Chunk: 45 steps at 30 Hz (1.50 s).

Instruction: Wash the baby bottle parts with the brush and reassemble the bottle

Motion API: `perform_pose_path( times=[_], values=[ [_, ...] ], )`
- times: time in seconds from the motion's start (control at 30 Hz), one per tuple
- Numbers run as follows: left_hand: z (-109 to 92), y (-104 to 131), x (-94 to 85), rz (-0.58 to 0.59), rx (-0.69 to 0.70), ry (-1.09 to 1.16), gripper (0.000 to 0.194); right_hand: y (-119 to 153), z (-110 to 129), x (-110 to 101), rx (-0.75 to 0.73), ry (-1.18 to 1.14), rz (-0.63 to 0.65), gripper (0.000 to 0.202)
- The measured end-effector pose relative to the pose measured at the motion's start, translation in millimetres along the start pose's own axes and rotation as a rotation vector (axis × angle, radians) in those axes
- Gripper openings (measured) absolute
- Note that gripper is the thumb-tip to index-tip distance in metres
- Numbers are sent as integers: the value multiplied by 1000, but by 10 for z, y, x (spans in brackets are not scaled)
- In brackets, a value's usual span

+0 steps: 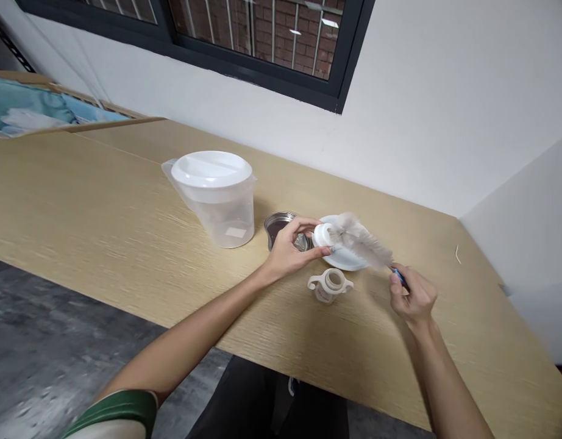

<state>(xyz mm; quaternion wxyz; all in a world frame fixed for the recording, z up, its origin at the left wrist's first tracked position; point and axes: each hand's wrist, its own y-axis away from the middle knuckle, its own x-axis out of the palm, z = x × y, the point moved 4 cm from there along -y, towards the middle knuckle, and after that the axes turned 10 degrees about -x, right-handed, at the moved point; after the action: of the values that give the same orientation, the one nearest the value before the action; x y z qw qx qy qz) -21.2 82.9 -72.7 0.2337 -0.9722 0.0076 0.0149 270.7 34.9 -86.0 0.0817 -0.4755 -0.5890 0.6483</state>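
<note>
Between the thumb and fingers of my left hand (292,247) is a small white cap (323,234), its opening turned to the right. My right hand (413,294) grips the blue handle of a brush (364,241). The fluffy whitish head of the brush points left, and its tip meets the cap. Below and behind the brush lies a white plate (347,262), partly hidden. A small bottle with two side handles (329,288) stands upright and open, just in front of the plate. Behind my left hand sits a metal tray (273,227) with a clear item in it.
A clear plastic pitcher with a white lid (221,207) stands left of the metal tray. A small white strip (458,255) lies at the right of the wooden table (102,201). At the far left is a box with blue cloth (34,103). Behind are a wall and window.
</note>
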Motion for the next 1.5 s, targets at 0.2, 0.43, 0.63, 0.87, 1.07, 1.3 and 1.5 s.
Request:
perform_pose_path(
  times=[0.2, 0.43, 0.63, 0.87, 1.07, 1.3, 1.5],
  values=[
    [17, -12, 25, 73, 79, 23, 46, -1, -55, 10, 51, 21, 4, 19],
    [63, -34, 32, 113, 60, -38, 56, -11, 20, 8, 4, 5, 47, 19],
    [70, -231, -336, -41, 14, -294, 53, -5, -77, -13, 66, 56, 1, 20],
    [190, -366, -622, 40, -110, -803, 44, 23, -110, -28, 112, 84, -23, 18],
    [432, -268, -530, 347, -313, -1092, 43, 15, -133, -68, 114, 123, -72, 17],
    [612, -237, -592, 429, -402, -1144, 49, 40, -169, -76, 133, 146, -60, 17],
    [646, -249, -607, 447, -438, -1133, 49, 31, -166, -74, 106, 127, -83, 16]
  ],
)
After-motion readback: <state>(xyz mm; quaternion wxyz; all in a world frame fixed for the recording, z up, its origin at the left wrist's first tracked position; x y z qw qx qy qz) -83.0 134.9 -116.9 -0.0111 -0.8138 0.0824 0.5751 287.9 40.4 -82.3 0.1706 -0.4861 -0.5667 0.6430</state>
